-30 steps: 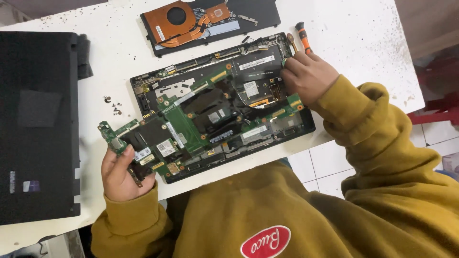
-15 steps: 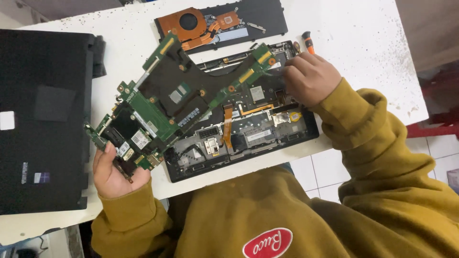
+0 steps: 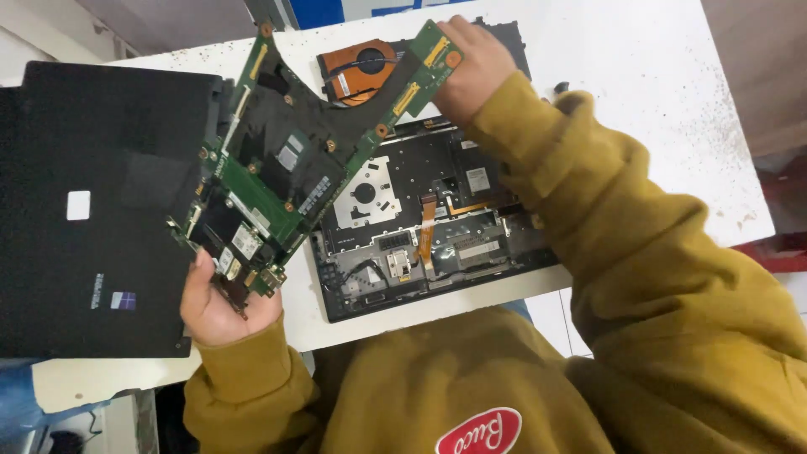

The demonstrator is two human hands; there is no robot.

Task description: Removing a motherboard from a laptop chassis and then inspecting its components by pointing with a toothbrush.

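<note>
A green laptop motherboard (image 3: 290, 160) with black shielding is lifted clear of the open laptop base (image 3: 420, 227) and tilted up to the left. My left hand (image 3: 214, 298) grips its near lower corner. My right hand (image 3: 475, 67) grips its far upper corner, above the base's back edge. The base lies on the white table (image 3: 639, 101) with its bare metal frame, orange flex cables and connectors exposed.
A black laptop cover panel (image 3: 92, 202) lies flat at the left of the table. A copper heatsink with fan (image 3: 361, 71) sits on another black panel behind the base. The table's near edge runs just below the base; floor tiles show at the right.
The motherboard has come out of the base and swung up and to the left. My right hand moved from the base's right corner to the board's far corner. My left hand kept its grip.
</note>
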